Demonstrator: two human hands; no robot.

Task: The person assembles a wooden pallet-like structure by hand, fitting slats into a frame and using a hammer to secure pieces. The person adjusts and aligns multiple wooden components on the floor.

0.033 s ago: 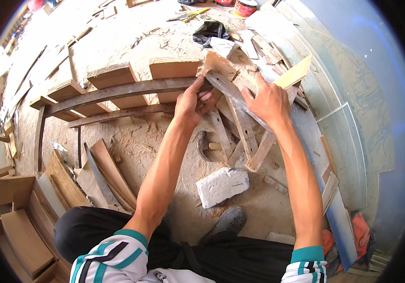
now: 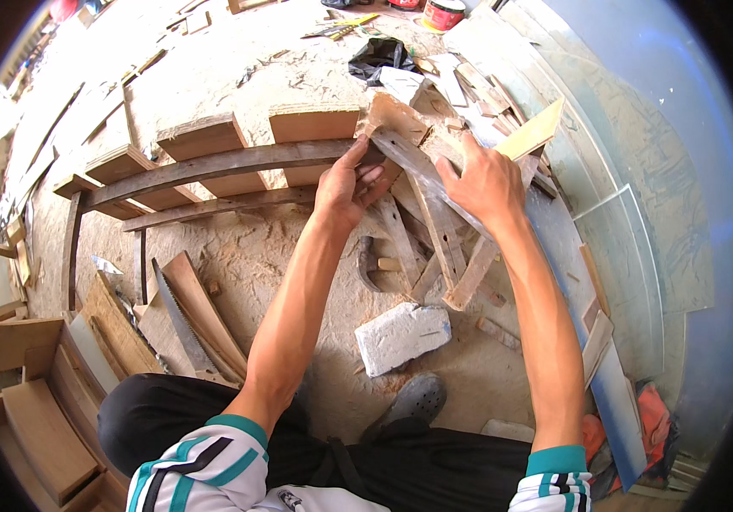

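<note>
A low wooden frame with dark rails and several plywood boards set across it lies on its side at the left and centre. My left hand is closed around the right end of its upper rail, thumb on top and fingers curled underneath. From that corner a worn grey wooden strip slants down to the right. My right hand grips this strip, thumb and forefinger spread across it; its other fingers are partly hidden. Below the hands, a hammer lies beside more crossed wooden legs.
A white block sits on the dusty floor before my shoe. To the left are a handsaw, loose boards and a wooden drawer-like box. Glass sheets lean at the right; offcuts and a black bag lie beyond.
</note>
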